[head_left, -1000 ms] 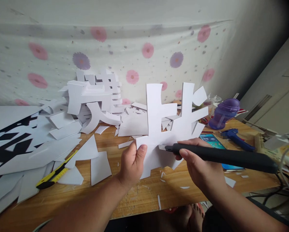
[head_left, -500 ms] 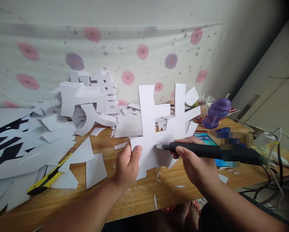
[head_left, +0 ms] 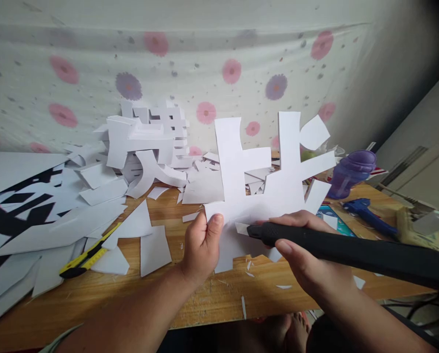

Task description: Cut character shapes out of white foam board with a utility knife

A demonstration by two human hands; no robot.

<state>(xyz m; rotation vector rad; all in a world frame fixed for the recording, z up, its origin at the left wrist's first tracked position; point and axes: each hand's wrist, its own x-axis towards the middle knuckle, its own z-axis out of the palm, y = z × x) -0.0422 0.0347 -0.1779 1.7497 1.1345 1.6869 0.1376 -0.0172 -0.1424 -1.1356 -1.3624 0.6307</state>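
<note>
My left hand (head_left: 202, 245) pinches the lower left of a large white cut-out character (head_left: 267, 181), holding it upright above the wooden table (head_left: 205, 299). In my right hand (head_left: 307, 255) is a long black cutting tool (head_left: 352, 251), its fingers wrapped round it. The tool's small blade tip (head_left: 241, 228) rests against the bottom part of the cut-out, just right of my left thumb.
White offcuts and a pile of finished cut-out characters (head_left: 146, 147) lie at the back left. A yellow utility knife (head_left: 89, 252) lies at the front left. A purple bottle (head_left: 350, 172), a blue tool (head_left: 368, 213) and a phone (head_left: 331, 218) are at the right. Bare feet (head_left: 289, 333) show under the table edge.
The cut-out has tilted and risen slightly, and the black tool now sits closer to the camera with its tip further left on the paper. Both hands keep their grip.
</note>
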